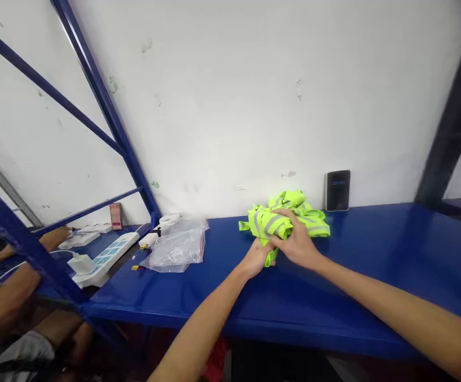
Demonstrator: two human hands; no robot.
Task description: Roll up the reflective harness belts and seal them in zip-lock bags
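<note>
A bundled neon-yellow reflective vest [265,220] with grey stripes is gripped between my two hands above the blue table. My left hand [257,257] closes on its lower left side, and a strap end hangs down beside the fingers. From the right, my right hand [297,241] wraps over the bundle, thumb toward the left hand. Right behind it, more neon-yellow cloth with grey stripes [312,220] lies crumpled on the table; whether it is a separate vest I cannot tell. Some of my fingers are hidden by the fabric.
On the blue table [373,254], clear plastic bags [178,246] lie at the left near a small white fan [170,218]. A black-fronted box [337,191] leans by the wall. Left, beyond a blue post [27,239], are a power strip [109,257] and another person's arms [11,297].
</note>
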